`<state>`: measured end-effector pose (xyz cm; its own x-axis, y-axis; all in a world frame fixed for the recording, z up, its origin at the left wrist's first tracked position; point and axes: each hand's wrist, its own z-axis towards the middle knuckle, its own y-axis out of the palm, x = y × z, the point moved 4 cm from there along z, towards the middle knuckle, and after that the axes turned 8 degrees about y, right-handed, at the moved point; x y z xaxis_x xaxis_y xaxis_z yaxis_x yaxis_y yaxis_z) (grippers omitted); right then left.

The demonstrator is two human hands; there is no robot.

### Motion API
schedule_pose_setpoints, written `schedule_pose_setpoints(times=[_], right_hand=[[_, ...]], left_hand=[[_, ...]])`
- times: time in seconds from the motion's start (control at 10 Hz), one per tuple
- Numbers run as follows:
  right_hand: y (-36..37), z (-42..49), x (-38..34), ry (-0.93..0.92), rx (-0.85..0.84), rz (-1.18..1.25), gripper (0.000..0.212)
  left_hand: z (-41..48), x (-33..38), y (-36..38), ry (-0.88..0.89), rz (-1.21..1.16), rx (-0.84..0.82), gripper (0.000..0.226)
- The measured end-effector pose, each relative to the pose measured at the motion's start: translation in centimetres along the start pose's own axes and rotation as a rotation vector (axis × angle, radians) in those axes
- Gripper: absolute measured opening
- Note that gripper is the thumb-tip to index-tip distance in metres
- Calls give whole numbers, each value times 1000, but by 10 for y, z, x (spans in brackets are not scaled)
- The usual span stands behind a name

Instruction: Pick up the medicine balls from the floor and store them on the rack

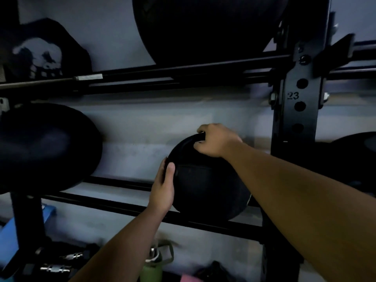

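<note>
A black medicine ball [205, 184] rests on the two lower rails [114, 204] of a black steel rack, close to the right upright [301, 110]. My left hand [163, 188] grips its left side, thumb on the front. My right hand [216, 140] clasps its top, fingers curled over the upper edge. On the same shelf, another black ball [44, 147] sits to the left. A larger black ball [205, 27] lies on the upper rails [162, 76]. Beyond the upright, a further ball [354, 159] shows at the right edge.
A grey wall stands behind the rack, with a dark skull picture [40, 53] at upper left. Below the lower rails lie a green bottle [152, 267], metal clips [55, 267], a blue object [12, 237] and something pink [189, 278].
</note>
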<state>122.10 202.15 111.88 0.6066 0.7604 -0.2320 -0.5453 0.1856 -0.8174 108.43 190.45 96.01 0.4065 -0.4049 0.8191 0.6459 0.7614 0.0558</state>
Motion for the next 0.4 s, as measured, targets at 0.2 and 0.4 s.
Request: schedule_pose_setpoints(times=[0.2,0.4], right_hand=[[-3,-47,42,90,16,202,69],[-31,-88,74,231,-62,58,73]], left_hand=[[14,4,-33,-84,117,-85,46],[12,50,-14,11,174,-79,50]])
